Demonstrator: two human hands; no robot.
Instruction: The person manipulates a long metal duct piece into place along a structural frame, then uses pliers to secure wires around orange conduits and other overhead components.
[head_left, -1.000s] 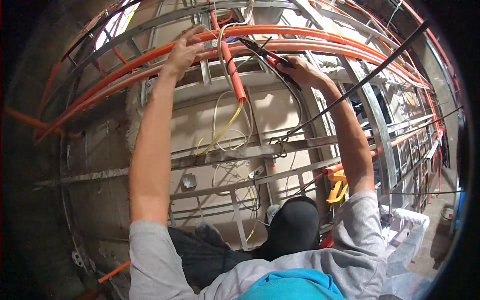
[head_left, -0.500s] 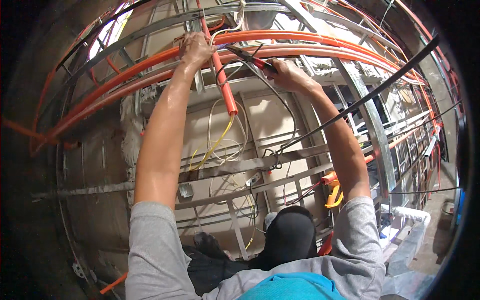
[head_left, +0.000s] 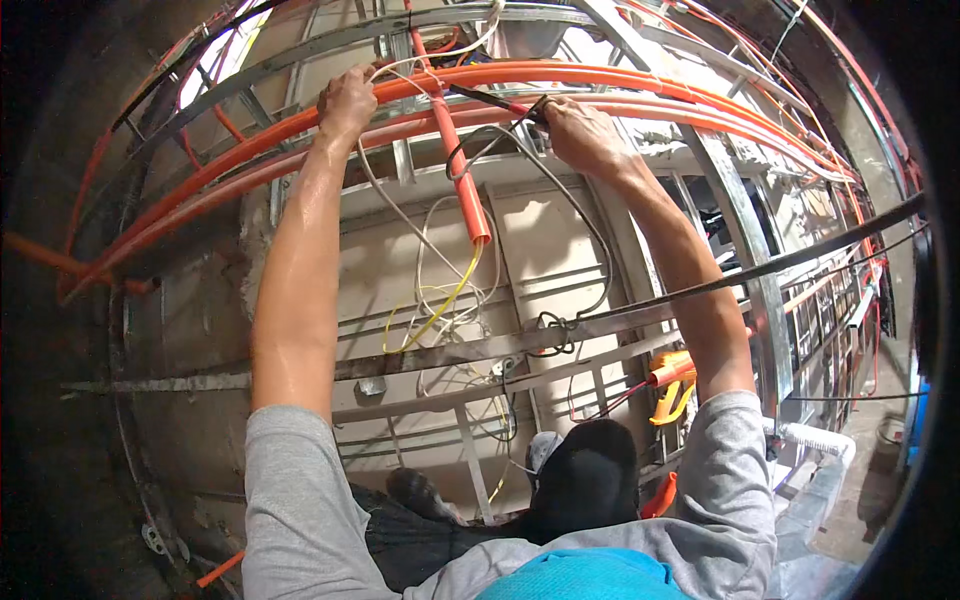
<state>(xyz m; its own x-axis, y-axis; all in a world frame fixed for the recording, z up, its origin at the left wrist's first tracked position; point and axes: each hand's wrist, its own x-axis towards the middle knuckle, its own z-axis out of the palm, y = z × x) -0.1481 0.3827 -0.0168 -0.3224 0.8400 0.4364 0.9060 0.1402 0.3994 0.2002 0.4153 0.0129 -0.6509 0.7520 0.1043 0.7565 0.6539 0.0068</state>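
My left hand is closed on a thin white cable beside the long orange conduits. The cable passes across an upright orange pipe near its crossing with the conduits, and its other part hangs below my hand. My right hand grips pliers with dark jaws and partly red handles, pointing left toward that crossing. Whether the jaws touch anything, I cannot tell. A black cable loops round the upright pipe. From the pipe's lower end hang a yellow wire and white wires.
Metal framing bars surround my arms. A thick black cable slants across my right forearm. Low on the right are a yellow-orange tool and a white corrugated hose. Another metal bar crosses below my hands.
My left hand has moved left from the upright pipe, drawing the white cable with it. The right hand and pliers have shifted slightly right. The pipe's lower end has swung right.
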